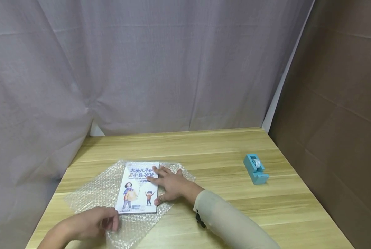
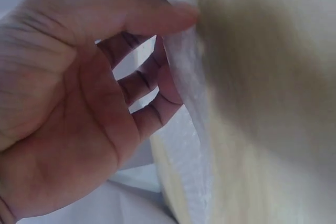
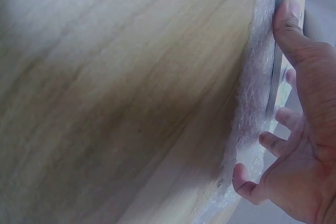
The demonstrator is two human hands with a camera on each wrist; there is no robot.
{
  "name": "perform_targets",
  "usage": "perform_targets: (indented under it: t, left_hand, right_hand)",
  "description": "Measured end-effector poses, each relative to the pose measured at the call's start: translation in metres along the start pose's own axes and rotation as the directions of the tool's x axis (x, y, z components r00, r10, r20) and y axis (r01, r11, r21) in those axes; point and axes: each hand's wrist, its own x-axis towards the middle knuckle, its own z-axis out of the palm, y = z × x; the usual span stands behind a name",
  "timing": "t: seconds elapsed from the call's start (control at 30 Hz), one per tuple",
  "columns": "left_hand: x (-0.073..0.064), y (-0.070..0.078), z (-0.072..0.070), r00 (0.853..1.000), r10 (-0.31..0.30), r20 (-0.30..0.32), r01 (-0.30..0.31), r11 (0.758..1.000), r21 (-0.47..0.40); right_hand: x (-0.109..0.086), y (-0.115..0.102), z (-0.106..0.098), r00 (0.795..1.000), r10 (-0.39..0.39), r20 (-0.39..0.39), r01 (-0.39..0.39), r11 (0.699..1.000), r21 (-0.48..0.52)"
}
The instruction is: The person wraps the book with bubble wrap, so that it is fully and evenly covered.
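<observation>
A white picture book (image 1: 138, 188) with two cartoon figures and blue lettering lies face up on a sheet of clear bubble wrap (image 1: 92, 192). My right hand (image 1: 170, 185) rests spread on the book's right side, with the thumb at its lower right edge. In the right wrist view, the book's edge (image 3: 278, 51) stands above the wrap. Beside the book's lower left corner, my left hand (image 1: 93, 223) pinches the near edge of the bubble wrap. The left wrist view has that wrap (image 2: 184, 61) between thumb and curled fingers.
A blue tape dispenser (image 1: 255, 169) with a roll of clear tape stands on the right part of the wooden table (image 1: 216, 155). Grey cloth (image 1: 148, 69) hangs behind and to the left, and a brown panel (image 1: 337, 103) borders the right side.
</observation>
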Motion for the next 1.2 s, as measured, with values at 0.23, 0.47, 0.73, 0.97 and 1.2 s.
perform_targets:
  t: [0.23,0.47,0.73,0.97,1.2]
  left_hand:
    - [-0.002,0.004,-0.011,0.999,0.037,-0.02,-0.037,0.999,0.009]
    - [0.001,0.003,-0.012,0.977,0.143,-0.161,-0.117,0.979,0.165]
    - [0.008,0.002,-0.009,0.927,0.184,-0.326,-0.07,0.941,0.33]
    - [0.019,0.001,-0.004,0.882,0.242,-0.404,-0.038,0.892,0.451]
    - [0.025,-0.001,-0.002,0.899,0.255,-0.357,-0.062,0.879,0.472]
  right_hand:
    - [0.001,0.0,0.0,1.0,0.0,0.001,0.0,1.0,-0.005]
    - [0.0,0.0,0.0,1.0,0.004,0.005,-0.003,1.0,-0.006]
    - [0.0,0.0,-0.001,1.0,-0.003,0.002,0.003,1.0,0.004]
    - [0.001,0.001,0.001,1.0,-0.007,-0.003,0.007,1.0,0.005]
    - [0.0,0.001,0.001,1.0,-0.007,-0.002,0.007,1.0,0.001]
